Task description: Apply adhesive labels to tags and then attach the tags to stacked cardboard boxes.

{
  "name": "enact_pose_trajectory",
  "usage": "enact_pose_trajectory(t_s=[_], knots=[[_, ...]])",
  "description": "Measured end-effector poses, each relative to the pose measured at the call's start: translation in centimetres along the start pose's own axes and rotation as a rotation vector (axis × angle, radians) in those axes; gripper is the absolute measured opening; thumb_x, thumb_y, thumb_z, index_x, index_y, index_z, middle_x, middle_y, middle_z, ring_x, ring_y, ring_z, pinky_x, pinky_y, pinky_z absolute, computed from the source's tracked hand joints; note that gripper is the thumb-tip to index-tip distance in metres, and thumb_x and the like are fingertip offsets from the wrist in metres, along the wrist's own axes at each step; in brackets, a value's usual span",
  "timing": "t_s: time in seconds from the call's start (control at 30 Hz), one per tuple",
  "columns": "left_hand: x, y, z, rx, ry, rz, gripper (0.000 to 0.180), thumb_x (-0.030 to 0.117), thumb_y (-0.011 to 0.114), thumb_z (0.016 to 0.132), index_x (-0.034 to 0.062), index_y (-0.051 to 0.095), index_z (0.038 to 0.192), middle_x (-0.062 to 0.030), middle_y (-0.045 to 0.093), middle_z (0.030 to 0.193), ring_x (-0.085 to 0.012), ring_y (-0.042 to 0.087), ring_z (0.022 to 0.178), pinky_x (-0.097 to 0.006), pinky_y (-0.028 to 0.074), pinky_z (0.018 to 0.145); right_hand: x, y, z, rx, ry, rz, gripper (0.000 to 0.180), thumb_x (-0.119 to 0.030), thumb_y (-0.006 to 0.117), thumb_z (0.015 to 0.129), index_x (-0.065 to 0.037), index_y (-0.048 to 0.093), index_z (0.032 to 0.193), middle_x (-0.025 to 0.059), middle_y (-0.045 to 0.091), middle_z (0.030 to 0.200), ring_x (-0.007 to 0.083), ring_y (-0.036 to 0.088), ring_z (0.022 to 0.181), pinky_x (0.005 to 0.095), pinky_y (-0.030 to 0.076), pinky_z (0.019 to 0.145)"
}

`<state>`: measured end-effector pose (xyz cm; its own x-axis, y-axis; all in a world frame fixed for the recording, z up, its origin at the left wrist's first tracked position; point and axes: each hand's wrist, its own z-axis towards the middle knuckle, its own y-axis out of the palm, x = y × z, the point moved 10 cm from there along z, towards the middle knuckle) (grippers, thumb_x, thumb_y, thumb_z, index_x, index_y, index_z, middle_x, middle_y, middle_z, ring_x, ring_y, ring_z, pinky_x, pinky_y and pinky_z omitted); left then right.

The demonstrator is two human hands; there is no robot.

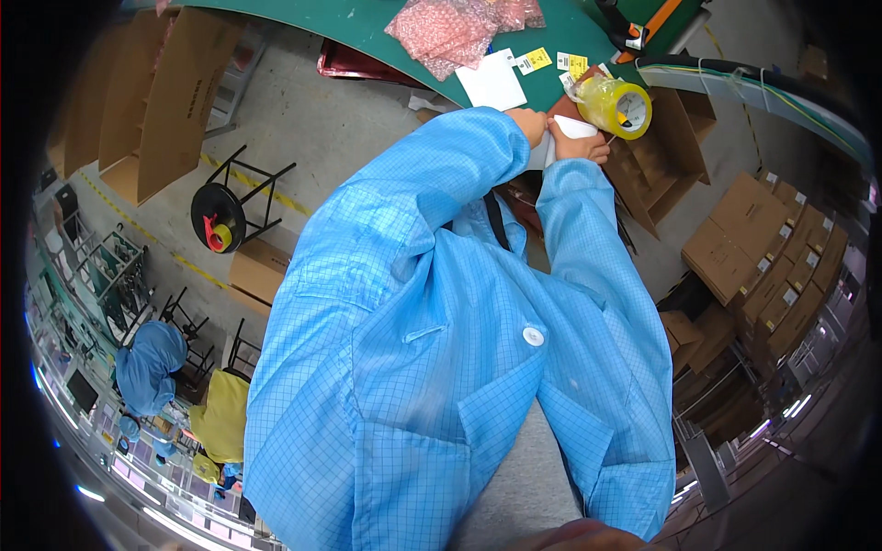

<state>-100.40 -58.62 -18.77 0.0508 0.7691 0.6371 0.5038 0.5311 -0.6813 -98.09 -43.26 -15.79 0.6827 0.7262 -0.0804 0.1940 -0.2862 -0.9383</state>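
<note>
At the near edge of the green table point(358, 28), my right hand point(583, 148) is closed round a white folded piece point(575, 128) that looks like paper or thin card. My left hand point(528, 126) is closed against its left side, the thumbs close together; the sleeve hides part of these fingers. Just right of my hands lies a fat roll of clear yellow packing tape point(617, 104). A white sheet point(491, 81) rests on the table beyond my left hand. Beside it are yellow-and-white labels point(534, 61). Pink bubble-wrap bags point(446, 37) are piled farther back.
An orange-and-black tool point(657, 23) lies at the back right. An open cardboard box point(657, 156) stands right of the table, with stacked cartons point(758, 239) beyond. On the left are large cartons point(170, 101) and a black stool point(219, 218) with tape on it. People work far left.
</note>
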Motion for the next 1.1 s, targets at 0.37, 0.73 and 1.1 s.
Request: enact_pose_trajectory(t_s=[0.37,0.73,1.1], knots=[[3.3,0.0,-2.4,0.069,0.395,0.292,0.028,0.012,0.051,0.082,0.0046,0.061,0.107,-0.0127,0.066,0.097,-0.0291,0.065,0.088,-0.041,0.054,0.072,1.1,1.1,0.8,-0.026,0.069,-0.049,0.115,-0.066,0.079,0.050,-0.003,0.028,0.131,0.0187,0.031,0.130,0.0346,0.031,0.122,0.0491,0.032,0.102],[1.0,0.1,-2.1,0.151,0.208,-0.048,0.022,0.016,0.049,0.088,0.0040,0.054,0.105,-0.0204,0.063,0.095,-0.0370,0.065,0.083,-0.047,0.052,0.072,2.0,1.1,0.6,-0.052,-0.230,0.055,0.117,-0.058,0.082,0.051,-0.005,0.025,0.139,0.0182,0.026,0.139,0.0366,0.028,0.126,0.0472,0.024,0.108],[1.2,0.7,-1.7,0.106,0.288,-0.070,0.021,0.016,0.050,0.090,0.0101,0.057,0.109,-0.0167,0.061,0.095,-0.0360,0.062,0.089,-0.045,0.051,0.076,2.1,1.3,0.1,-0.028,-0.102,0.086,0.113,-0.052,0.081,0.057,-0.004,0.021,0.139,0.0164,0.025,0.139,0.0346,0.026,0.127,0.0462,0.024,0.107]])
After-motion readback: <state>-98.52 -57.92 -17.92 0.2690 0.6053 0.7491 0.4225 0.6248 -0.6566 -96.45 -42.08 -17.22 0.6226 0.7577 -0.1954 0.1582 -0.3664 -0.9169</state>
